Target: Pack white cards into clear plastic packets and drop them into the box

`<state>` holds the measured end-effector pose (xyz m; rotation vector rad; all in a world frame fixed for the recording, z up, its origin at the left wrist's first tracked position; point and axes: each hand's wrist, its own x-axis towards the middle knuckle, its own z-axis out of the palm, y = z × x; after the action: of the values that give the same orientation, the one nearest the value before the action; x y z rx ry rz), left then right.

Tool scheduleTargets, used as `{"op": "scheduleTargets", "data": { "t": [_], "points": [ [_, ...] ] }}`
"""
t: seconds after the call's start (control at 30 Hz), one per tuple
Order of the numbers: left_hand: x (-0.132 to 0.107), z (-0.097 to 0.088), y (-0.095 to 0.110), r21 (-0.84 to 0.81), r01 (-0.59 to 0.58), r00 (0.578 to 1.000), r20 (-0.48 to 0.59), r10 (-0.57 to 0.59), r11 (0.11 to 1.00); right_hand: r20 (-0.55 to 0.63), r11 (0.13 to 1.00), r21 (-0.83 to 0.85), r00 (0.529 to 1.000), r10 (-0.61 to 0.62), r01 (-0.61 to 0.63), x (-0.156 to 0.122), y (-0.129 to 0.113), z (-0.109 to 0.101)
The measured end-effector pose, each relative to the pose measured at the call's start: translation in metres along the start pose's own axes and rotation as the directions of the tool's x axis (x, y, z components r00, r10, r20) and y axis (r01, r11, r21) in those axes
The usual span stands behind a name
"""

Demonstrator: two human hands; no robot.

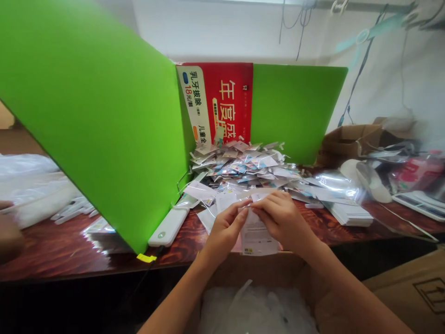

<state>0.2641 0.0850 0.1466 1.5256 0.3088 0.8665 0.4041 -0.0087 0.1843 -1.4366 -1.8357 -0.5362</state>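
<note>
My left hand (225,226) and my right hand (281,217) meet over the table's front edge, thumbs and fingertips pinched together at the top of a clear packet with a printed card (259,236). The packet hangs below the fingers, its small text and a yellow mark facing me. What lies right between the fingertips is hidden. Just behind the hands is a large heap of similar packets (243,164), with some loose white cards (200,191) at its near left side.
Green boards (139,116) and a red printed panel (231,102) stand around the heap. A white power bank-like device (169,227) lies left. A stack of white cards (351,214) sits right. Below me is an open carton (255,269) holding whitish plastic pieces (257,308). Another person's hand (10,232) shows far left.
</note>
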Motion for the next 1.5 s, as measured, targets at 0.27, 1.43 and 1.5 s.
{"op": "scheduleTargets", "data": {
  "t": [0.27,1.43,1.5],
  "points": [
    [-0.003,-0.005,-0.006,0.379,0.011,0.996,-0.082,0.022,0.925,-0.039,0.986,-0.139,0.995,-0.095,0.089,0.004,0.0,0.035],
    [0.001,-0.012,-0.012,0.448,0.114,0.968,-0.253,0.003,0.887,-0.133,0.996,-0.083,0.991,0.012,-0.023,0.002,0.013,0.044],
    [-0.002,-0.006,-0.009,0.52,0.085,0.977,-0.212,0.032,0.85,-0.092,0.989,-0.141,0.995,-0.046,0.033,0.002,0.005,0.055]
  ]
}}
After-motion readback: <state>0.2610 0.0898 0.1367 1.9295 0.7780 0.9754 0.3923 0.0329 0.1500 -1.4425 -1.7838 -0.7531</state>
